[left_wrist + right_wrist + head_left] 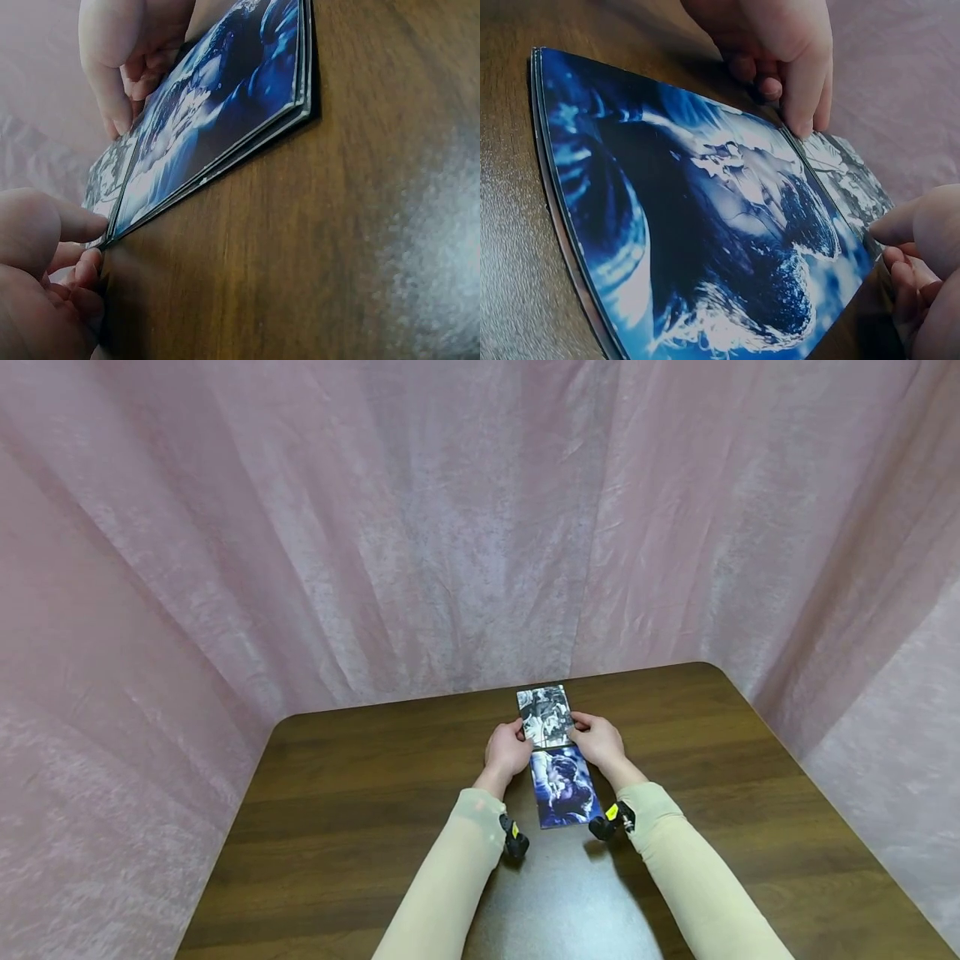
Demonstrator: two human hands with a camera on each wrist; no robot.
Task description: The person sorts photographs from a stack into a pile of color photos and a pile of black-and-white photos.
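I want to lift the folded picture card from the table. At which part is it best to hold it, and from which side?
Probably at the fold of the picture card, pinching both long edges from left and right, as the left hand and right hand already do. It lies flat on the table, so its thin layered edges are the only purchase.

Both hands (555, 745) holding opened booklet (555, 768), wooden table (360, 810)
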